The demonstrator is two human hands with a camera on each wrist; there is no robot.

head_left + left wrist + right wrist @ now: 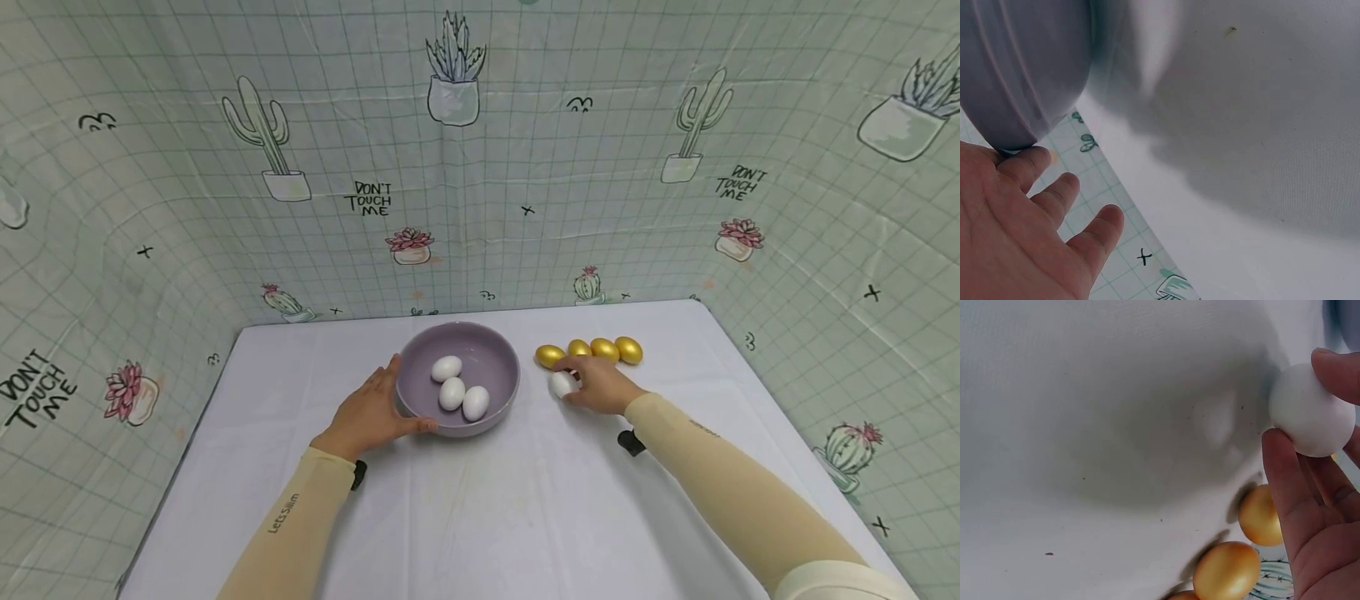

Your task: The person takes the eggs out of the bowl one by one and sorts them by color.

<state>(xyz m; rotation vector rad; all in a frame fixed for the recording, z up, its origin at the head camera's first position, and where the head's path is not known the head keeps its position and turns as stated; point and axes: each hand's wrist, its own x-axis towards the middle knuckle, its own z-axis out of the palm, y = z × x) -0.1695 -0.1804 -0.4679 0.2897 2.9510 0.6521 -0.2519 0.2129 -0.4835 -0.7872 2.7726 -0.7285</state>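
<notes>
A purple bowl (459, 430) stands on the table with three white eggs (452, 393) inside. My left hand (372, 410) lies against the bowl's left side, fingers spread and thumb along the front; in the left wrist view its fingers (1096, 234) are extended beside the bowl's outer wall (1029, 62). Right of the bowl, my right hand (602, 384) pinches another white egg (1311, 411) between thumb and fingers, low over the table. Several golden eggs (604, 350) form a row just behind that hand, which partly overlaps them in the head view.
A white cloth covers the table (480, 517). Behind it and at both sides hangs a grid-patterned curtain (487, 167) with cactus drawings. Black wrist straps show under the left wrist (359, 475) and the right wrist (632, 442).
</notes>
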